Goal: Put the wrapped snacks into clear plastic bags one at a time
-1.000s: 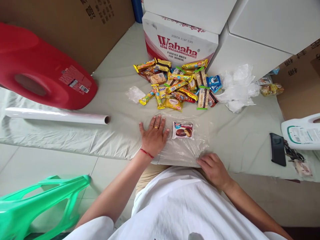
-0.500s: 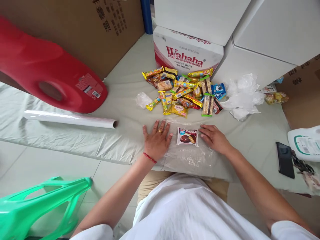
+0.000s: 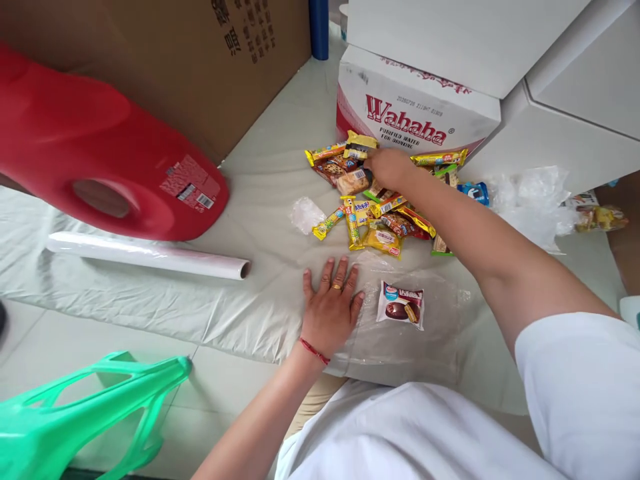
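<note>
Biscuit packet [image 3: 401, 307] lies on clear plastic film [image 3: 440, 337], at three o'clock from the left hand [image 3: 330, 310], whose fingers are spread open; the right hand [image 3: 389, 168] is at the snack pile [image 3: 383, 241], twelve o'clock from the packet, its grip I cannot tell

Wht short-slv. tee [image 3: 415, 427], tan trousers [image 3: 314, 400], L-side red cord bracelet [image 3: 314, 351] + gold-col. ring [image 3: 337, 287]

White-and-maroon packet [image 3: 400, 307], yellow wrapper [image 3: 362, 139], red jug [image 3: 135, 150]
</note>
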The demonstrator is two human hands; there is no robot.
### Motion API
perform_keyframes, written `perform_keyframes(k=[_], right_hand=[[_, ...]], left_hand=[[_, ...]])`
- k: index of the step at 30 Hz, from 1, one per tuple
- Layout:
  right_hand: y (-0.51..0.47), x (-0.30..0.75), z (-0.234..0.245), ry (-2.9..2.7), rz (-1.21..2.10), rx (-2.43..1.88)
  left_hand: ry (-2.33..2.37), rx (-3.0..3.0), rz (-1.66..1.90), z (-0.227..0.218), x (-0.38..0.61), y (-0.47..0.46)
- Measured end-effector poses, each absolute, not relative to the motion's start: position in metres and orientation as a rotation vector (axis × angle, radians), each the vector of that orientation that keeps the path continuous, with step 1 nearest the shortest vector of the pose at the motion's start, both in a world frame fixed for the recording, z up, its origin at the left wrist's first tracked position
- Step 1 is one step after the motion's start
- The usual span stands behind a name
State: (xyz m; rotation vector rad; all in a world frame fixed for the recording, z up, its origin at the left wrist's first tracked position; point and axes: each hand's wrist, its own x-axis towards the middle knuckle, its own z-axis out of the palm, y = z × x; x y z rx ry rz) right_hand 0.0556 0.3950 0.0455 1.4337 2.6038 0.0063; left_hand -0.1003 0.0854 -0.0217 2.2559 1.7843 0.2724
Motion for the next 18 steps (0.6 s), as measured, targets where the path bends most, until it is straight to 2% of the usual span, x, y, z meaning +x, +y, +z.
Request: perform_keyframes(k=[7,12,18], right_hand=[[0.442,0.055,0.021,2.510,-0.172,1.401],[0.444,0.053,0.018,2.487,0.027,1.359],[0.395,0.059,0.029,2.620,0.328,1.163]], left_hand=[[1.771,2.258,0.261,-0.022,-0.102,0.086],[1.769,2.267,0.257,-0.022,-0.102,0.086],[1.773,2.262,0.253,-0.021,-0.101,0.085]])
